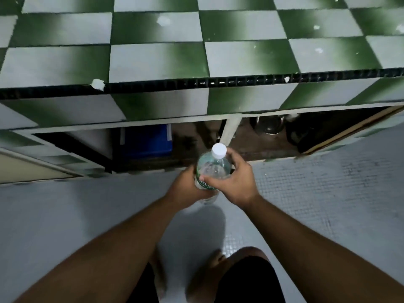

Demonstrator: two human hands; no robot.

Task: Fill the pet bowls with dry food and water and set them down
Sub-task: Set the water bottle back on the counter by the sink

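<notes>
Two hands hold a clear plastic water bottle upright above the pale floor, in front of a green-and-white tiled counter. The left hand grips its lower body with curled fingers. The right hand wraps its thumb and fingers round the shoulder, just below the white cap, which is on. Under the counter, a metal bowl sits in the right open compartment and a blue box in the left.
</notes>
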